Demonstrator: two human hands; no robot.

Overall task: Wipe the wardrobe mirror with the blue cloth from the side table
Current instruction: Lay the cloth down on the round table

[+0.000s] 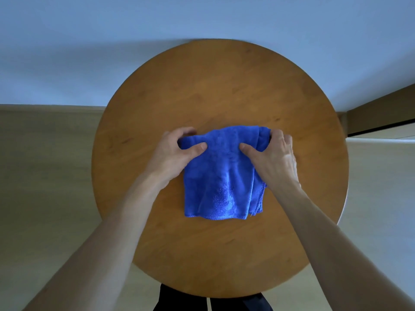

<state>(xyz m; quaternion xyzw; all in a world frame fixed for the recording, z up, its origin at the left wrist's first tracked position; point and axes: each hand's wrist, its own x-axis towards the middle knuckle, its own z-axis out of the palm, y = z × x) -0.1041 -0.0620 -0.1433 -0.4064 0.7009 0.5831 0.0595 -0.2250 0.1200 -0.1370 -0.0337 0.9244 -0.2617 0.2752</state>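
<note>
A folded blue cloth (221, 182) lies in the middle of the round wooden side table (224, 86). My left hand (173, 153) grips the cloth's far left corner, thumb on top and fingers curled behind the edge. My right hand (272, 153) grips the far right corner the same way, with its thumb pressed onto the cloth's top face. The near edge of the cloth hangs flat on the tabletop. No mirror or wardrobe is in view.
A pale wall (89, 52) rises behind the table. Light flooring (45, 176) lies on both sides. A brown skirting or door frame (381, 108) runs at the right. Dark trouser legs (179, 301) show under the table's near rim.
</note>
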